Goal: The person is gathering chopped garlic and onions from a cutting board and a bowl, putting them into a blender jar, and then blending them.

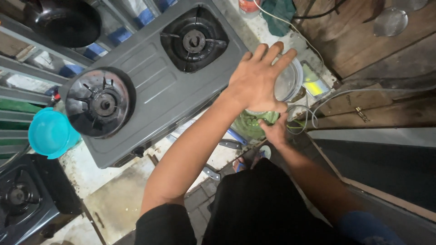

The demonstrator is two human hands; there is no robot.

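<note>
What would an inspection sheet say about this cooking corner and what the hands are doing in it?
Surface: stained pale counter carrying a grey two-burner gas stove; both burners unlit, no pots on them.
Job's things: clear round container with a green tub just below it.
Clutter: turquoise plastic bowl left of the stove, dark pan at top left, second black stove at lower left.
Hands: left hand spread over the clear container; right hand at the green tub's edge; its grip cannot be made out.
Cables: white cord running past the container; grey wires beside it.
Surroundings: wooden boards at right, a metal lid lying on them.
</note>
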